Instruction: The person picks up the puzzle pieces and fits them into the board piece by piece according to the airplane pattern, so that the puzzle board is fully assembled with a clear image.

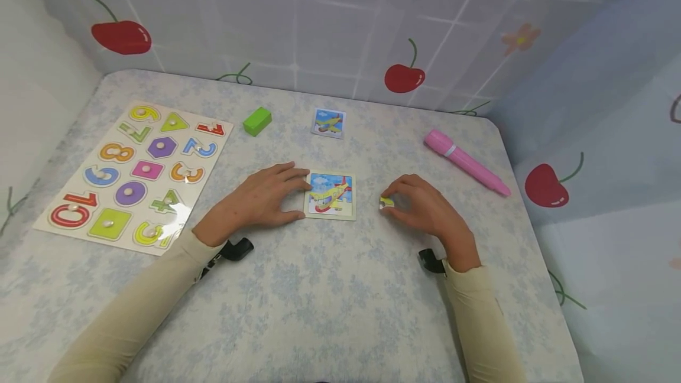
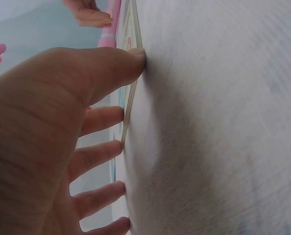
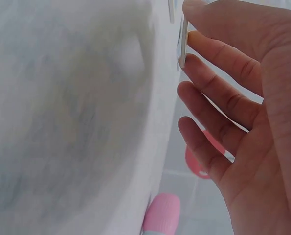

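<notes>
A small square airplane jigsaw puzzle (image 1: 332, 191) in a pale frame lies flat at the middle of the table. A white patch shows at its lower right. My left hand (image 1: 266, 197) rests at the puzzle's left side with fingers spread; in the left wrist view its thumb and some fingertips touch the frame's edge (image 2: 130, 100). To the right of the puzzle, apart from it, my right hand (image 1: 422, 205) pinches a small puzzle piece (image 1: 385, 202) with yellow on it. The right wrist view shows this thin piece (image 3: 184, 44) edge-on between thumb and fingers.
On the left lies a number-and-shape peg board (image 1: 175, 135). A green block (image 1: 258, 121) and a small airplane picture card (image 1: 328, 123) are behind the puzzle. A pink marker-shaped stick (image 1: 468, 162) lies at the right. Curtains with cherries (image 1: 404, 78) hang behind the table.
</notes>
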`<state>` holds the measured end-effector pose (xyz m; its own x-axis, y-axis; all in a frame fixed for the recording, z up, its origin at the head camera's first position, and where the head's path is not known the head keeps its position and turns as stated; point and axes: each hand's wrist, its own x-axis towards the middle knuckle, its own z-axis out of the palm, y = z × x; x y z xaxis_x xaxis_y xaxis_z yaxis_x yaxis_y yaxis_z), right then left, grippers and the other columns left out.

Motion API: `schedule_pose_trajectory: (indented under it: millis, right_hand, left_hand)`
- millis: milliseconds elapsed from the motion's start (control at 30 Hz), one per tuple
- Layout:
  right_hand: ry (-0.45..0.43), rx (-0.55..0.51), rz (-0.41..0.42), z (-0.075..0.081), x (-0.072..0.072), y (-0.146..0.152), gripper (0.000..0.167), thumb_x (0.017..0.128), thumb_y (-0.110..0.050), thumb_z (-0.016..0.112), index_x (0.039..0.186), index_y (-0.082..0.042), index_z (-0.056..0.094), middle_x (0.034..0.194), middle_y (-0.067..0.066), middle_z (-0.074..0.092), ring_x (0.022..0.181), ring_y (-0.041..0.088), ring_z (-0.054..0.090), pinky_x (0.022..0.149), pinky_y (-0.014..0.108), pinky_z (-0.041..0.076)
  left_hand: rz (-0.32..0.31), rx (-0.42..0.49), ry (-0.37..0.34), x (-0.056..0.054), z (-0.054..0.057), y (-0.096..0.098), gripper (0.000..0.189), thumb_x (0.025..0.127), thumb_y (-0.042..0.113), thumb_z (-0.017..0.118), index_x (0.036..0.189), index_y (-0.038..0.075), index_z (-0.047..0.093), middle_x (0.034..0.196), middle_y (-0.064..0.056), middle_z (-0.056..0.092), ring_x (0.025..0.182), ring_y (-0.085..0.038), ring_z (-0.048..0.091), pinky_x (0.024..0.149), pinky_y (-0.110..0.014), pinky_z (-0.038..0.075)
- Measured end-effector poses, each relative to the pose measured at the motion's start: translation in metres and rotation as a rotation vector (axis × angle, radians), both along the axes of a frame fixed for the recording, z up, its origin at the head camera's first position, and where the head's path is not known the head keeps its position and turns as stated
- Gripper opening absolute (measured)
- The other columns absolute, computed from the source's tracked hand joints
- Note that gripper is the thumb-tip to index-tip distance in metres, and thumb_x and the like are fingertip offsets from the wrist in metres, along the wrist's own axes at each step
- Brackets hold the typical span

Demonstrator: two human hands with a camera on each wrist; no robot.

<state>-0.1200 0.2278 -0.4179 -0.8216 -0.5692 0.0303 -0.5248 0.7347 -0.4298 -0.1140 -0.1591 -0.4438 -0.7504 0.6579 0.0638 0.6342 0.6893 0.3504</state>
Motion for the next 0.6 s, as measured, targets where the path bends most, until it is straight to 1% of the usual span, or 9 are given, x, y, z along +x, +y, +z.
schedule_pose_trajectory:
  millis: [233, 367, 600]
  right_hand:
    - [0.006, 0.002, 0.055, 0.003, -0.007, -0.016, 0.026, 0.091, -0.024, 0.089, 0.114, -0.013, 0.081, 0.117, 0.001, 0.072, 0.116, 0.023, 0.064, 0.104, 0.045, 0.054]
    - [0.014, 0.009, 0.081, 0.004, -0.010, -0.025, 0.026, 0.091, -0.022, 0.089, 0.114, -0.013, 0.081, 0.117, 0.001, 0.071, 0.116, 0.022, 0.064, 0.104, 0.045, 0.054]
    - [0.028, 0.003, 0.130, 0.003, -0.013, -0.039, 0.027, 0.090, -0.019, 0.090, 0.114, -0.011, 0.081, 0.118, 0.004, 0.071, 0.115, 0.024, 0.064, 0.103, 0.045, 0.055]
  left_hand:
    - [0.000, 0.005, -0.010, 0.000, 0.002, 0.000, 0.061, 0.094, 0.048, 0.083, 0.142, 0.015, 0.069, 0.163, -0.010, 0.053, 0.155, -0.040, 0.041, 0.124, -0.055, 0.038]
    - [0.000, 0.003, -0.003, 0.000, 0.001, 0.000, 0.060, 0.094, 0.048, 0.083, 0.142, 0.014, 0.069, 0.163, -0.011, 0.053, 0.155, -0.040, 0.041, 0.124, -0.055, 0.038]
    - [0.001, 0.005, 0.000, 0.000, 0.000, 0.000, 0.060, 0.094, 0.048, 0.083, 0.142, 0.015, 0.069, 0.162, -0.010, 0.053, 0.155, -0.039, 0.042, 0.123, -0.055, 0.039]
